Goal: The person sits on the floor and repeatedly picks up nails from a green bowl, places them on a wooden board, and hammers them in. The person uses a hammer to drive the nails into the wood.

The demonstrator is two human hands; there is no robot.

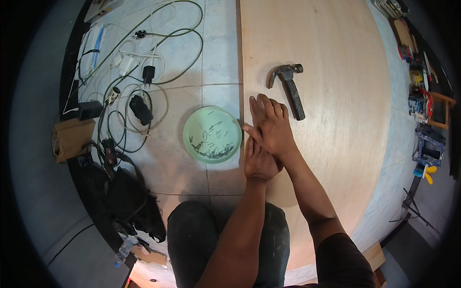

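Note:
Both hands rest near the left edge of a plywood board (338,144). My right hand (272,127) lies palm down, partly over my left hand (260,160), its thumb pointing left. The left hand is flat, its fingers partly covered by the right. Neither hand shows anything in its grasp. Just beyond my right fingertips, a claw hammer (294,95) lies on the board, head away from me. Left of the hands, a round green plastic dish (212,122) sits on the tiled floor, with many small nails (216,152) gathered mostly along its near side.
Tangled cables (167,81), a black plug adapter (148,74) and a black power brick (141,109) lie on the tiles at left. Nearer me are a black bag (126,194) and a brown paper bag (74,138). Assorted items and a wooden frame (441,99) line the far right.

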